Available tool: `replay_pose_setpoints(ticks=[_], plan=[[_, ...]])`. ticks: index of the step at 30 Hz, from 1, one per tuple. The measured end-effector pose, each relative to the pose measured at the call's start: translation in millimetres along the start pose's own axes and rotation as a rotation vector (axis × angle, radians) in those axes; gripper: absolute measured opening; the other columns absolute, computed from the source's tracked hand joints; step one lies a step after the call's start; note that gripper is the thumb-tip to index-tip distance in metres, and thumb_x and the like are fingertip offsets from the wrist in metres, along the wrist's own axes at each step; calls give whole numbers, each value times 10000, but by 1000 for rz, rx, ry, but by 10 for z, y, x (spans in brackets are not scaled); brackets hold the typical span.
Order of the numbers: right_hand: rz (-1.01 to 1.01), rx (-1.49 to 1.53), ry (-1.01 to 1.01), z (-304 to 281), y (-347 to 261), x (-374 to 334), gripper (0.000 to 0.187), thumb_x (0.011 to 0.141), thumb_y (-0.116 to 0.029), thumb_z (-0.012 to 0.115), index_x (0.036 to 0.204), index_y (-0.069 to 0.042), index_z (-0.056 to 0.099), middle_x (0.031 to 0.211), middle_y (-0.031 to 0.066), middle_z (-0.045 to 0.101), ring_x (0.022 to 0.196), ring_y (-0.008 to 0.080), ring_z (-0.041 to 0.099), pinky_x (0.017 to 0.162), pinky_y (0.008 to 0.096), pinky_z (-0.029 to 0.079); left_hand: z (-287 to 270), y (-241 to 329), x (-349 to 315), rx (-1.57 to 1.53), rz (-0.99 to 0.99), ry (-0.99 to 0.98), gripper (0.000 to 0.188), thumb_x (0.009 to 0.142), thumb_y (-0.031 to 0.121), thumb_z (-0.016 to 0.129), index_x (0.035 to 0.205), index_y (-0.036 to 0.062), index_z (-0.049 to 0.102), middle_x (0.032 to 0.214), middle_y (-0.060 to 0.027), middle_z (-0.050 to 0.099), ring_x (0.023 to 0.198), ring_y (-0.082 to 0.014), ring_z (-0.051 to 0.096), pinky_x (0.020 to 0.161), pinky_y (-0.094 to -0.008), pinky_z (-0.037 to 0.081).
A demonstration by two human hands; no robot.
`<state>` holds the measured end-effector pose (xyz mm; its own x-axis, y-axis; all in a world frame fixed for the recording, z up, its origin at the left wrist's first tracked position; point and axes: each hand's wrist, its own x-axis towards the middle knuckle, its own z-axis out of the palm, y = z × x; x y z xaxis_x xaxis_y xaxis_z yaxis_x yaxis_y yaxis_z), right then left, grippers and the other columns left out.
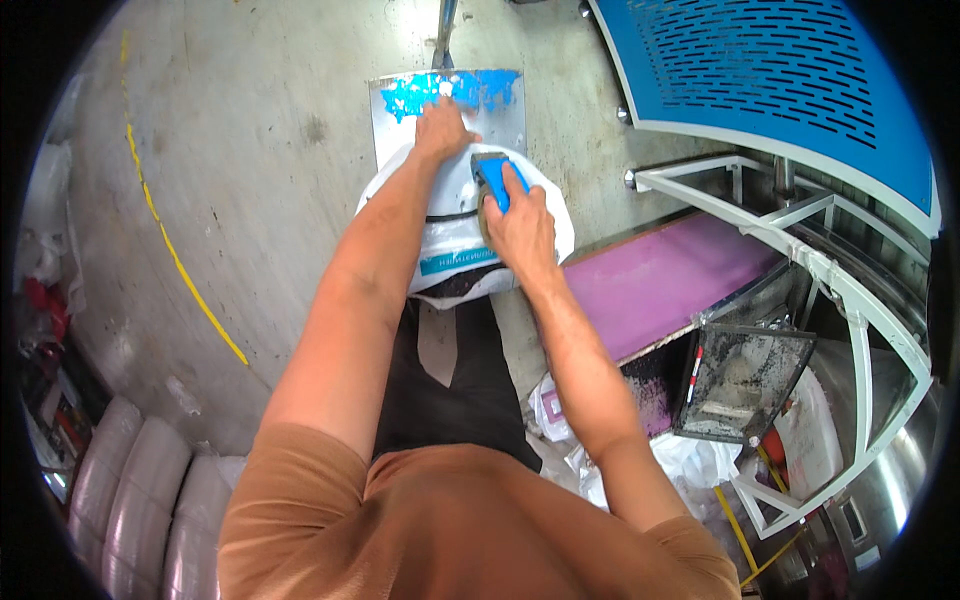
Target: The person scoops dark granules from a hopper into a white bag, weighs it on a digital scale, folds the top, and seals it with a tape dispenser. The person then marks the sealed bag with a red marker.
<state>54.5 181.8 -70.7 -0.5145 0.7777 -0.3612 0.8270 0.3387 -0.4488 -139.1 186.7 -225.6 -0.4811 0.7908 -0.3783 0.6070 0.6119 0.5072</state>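
A metal shovel (505,115) with worn blue paint along its top edge lies before me, its handle running away from me. Around the lower part of the blade is a white plastic bag (550,215) with a teal printed strip. My left hand (443,130) lies on the blade at the bag's upper edge, fingers stretched out and thumb apart. In my right hand (522,228) is a blue tape dispenser (505,182), gripped over the bag; a yellowish tape roll shows beside the palm. Its metal front end rests at or just above the bag.
To the right stand a blue slotted panel (760,75) and a white metal frame (850,300). Below them lie a purple board (670,280) and a dirty dark-framed panel (745,380). Plastic-wrapped rolls (145,480) sit at lower left. A yellow line (180,260) crosses the floor.
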Motion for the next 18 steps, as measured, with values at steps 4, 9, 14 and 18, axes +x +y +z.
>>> replay_pose_setpoints(ticks=[4, 9, 14, 18], plan=[[-41, -17, -67, -57, 72, 152, 563, 919, -325, 666, 1433, -103, 606, 1059, 367, 653, 983, 539, 677, 875, 585, 555, -96, -106, -304, -147, -101, 302, 278, 874, 308, 797, 1067, 110, 763, 1131, -163, 698, 1097, -405, 635, 918, -521, 536], [-66, 0, -126, -189, 58, 381, 515, 889, -321, 677, 1327, -50, 685, 1115, 336, 707, 1063, 487, 685, 947, 540, 545, -638, 240, -1658, -146, 126, 8, 153, 878, 207, 727, 926, 71, 775, 896, -171, 742, 897, -397, 662, 807, -523, 535], [-81, -54, -203, -336, -81, 491, 472, 875, -321, 662, 1256, -48, 722, 1120, 280, 731, 1079, 458, 689, 962, 514, 542, -498, 245, -2061, -16, 184, 141, 321, 799, 261, 845, 1060, 89, 770, 1074, -82, 724, 1067, -323, 600, 933, -455, 478], [-79, -114, -254, -335, -92, 540, 438, 884, -332, 649, 1209, -51, 734, 1124, 279, 728, 1080, 461, 686, 957, 522, 540, -435, 235, -1993, 21, 188, 64, 336, 784, 297, 857, 1020, 74, 769, 1048, -99, 700, 1048, -314, 588, 903, -461, 455]])
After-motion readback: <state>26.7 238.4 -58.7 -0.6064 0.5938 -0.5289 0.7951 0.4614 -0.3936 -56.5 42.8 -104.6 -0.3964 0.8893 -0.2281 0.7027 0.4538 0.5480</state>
